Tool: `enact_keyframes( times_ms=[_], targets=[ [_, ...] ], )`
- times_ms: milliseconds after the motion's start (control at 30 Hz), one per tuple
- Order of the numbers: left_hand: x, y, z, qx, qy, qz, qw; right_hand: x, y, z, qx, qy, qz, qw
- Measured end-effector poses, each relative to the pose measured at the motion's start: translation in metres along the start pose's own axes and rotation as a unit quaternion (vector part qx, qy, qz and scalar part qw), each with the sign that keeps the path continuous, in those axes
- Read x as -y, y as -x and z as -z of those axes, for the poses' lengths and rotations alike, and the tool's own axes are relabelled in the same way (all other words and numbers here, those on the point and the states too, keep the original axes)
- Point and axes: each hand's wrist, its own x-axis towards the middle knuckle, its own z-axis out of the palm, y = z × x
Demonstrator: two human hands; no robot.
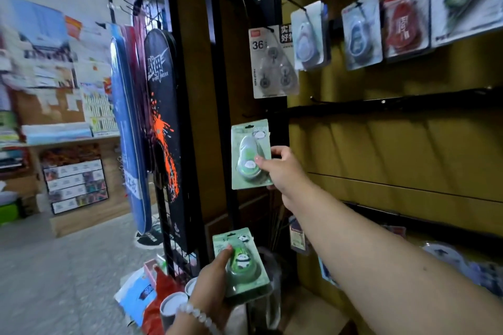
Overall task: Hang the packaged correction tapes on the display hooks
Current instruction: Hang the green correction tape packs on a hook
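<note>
Several packaged tapes already hung on the hooks above the black crossbar (394, 105). Your right hand (283, 171) pinched a green correction tape pack (250, 153) just below that bar's left end, not yet clearly hooked. Far beneath the bar, your left hand (215, 280) gripped more green packs (241, 261), so hanging remained.
</note>
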Motion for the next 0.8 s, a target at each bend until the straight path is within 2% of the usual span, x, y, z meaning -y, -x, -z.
enact_keyframes(
  times_ms=[167,500,800],
  targets=[
    [-0.020,-0.007,-0.008,0.018,-0.001,-0.008,1.000,0.014,-0.034,-0.014,-0.012,0.029,0.006,0.999],
    [-0.043,-0.032,-0.011,0.006,-0.008,-0.021,1.000,0.007,-0.077,-0.028,-0.039,0.074,-0.001,0.997],
    [-0.049,-0.045,-0.005,-0.005,-0.012,-0.034,0.999,-0.006,-0.094,-0.040,-0.104,0.040,0.036,0.993]
  ],
)
